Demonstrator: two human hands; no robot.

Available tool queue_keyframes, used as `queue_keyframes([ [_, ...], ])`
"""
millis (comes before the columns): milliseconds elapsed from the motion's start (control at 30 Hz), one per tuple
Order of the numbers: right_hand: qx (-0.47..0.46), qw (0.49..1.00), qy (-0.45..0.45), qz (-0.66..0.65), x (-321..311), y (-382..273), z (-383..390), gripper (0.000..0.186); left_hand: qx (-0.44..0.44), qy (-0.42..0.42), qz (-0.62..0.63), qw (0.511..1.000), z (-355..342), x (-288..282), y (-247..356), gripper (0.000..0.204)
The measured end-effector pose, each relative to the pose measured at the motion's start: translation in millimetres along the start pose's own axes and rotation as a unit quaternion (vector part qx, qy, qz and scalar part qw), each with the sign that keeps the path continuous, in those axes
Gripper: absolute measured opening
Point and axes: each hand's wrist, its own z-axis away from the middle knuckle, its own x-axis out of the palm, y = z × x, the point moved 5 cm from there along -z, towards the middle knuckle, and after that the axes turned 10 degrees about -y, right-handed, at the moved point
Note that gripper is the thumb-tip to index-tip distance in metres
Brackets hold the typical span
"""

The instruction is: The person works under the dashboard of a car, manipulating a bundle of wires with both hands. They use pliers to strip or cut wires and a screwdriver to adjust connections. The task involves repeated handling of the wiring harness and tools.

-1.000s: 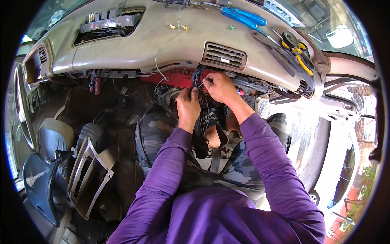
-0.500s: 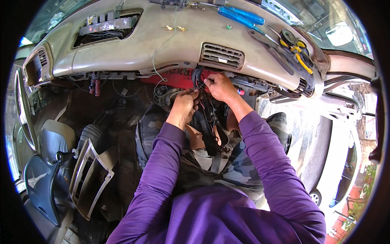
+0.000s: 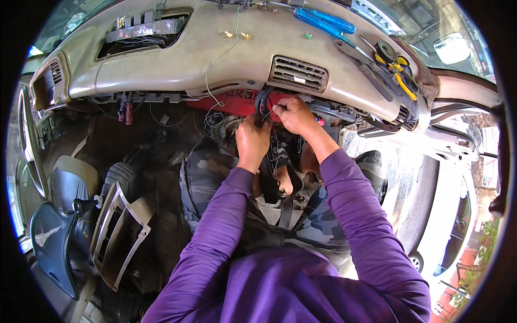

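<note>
Both hands worked under the dash lip. Left hand (image 3: pixel 252 141) was closed on the black cable bundle (image 3: pixel 263 102); right hand (image 3: pixel 293 114) pinched thin wires just beside it, at 3 o'clock. The bundle hung from the red panel (image 3: pixel 237 102) below the vent (image 3: pixel 298 73).

Progress, judged: dash (image 3: pixel 177 62) stripped, wiring loose and hanging, trim panel (image 3: pixel 116 237) lying off at 8 o'clock; harness work looked mid-way, refitting all still to do.

Tools on the dash top: blue screwdrivers (image 3: pixel 323 21) at 12, yellow-handled pliers (image 3: pixel 398 81) at 2. No packages or labels readable; the red panel carried dark marks, too small to tell.
</note>
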Motion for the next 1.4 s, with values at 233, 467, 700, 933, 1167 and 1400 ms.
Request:
queue_keyframes([
  [233, -0.001, 1.0, 0.012, 0.007, -3.4, -0.8, 0.9, 0.037, 0.108, 0.067, -0.185, 0.974, 8.3, -0.4, 17.2, 0.023],
  [467, -0.01, 0.999, 0.03, 0.01, -0.3, 2.1, 0.0, 0.037, 0.07, 0.002, 0.014, 0.997, -2.7, -1.2, -1.3, 0.022],
  [700, 0.029, 0.999, -0.004, -0.021, 3.8, 4.4, -1.1, 0.035, -0.102, -0.173, 0.402, 0.894, -11.2, 10.9, -12.2, 0.02],
  [933, 0.072, 0.997, -0.021, -0.029, 9.6, 16.5, 0.8, 0.039, -0.168, -0.199, 0.412, 0.873, -10.7, 14.3, -22.6, 0.016],
  [1167, -0.061, 0.983, 0.065, 0.159, -32.3, -56.4, 84.2, 0.042, -0.123, -0.172, 0.409, 0.888, -14.8, 15.0, -31.1, 0.026],
  [1400, 0.032, 0.878, 0.392, 0.273, -245.6, -34.1, 166.9, 0.018, -0.046, -0.172, 0.367, 0.913, -15.5, 20.5, -23.5, 0.025],
])
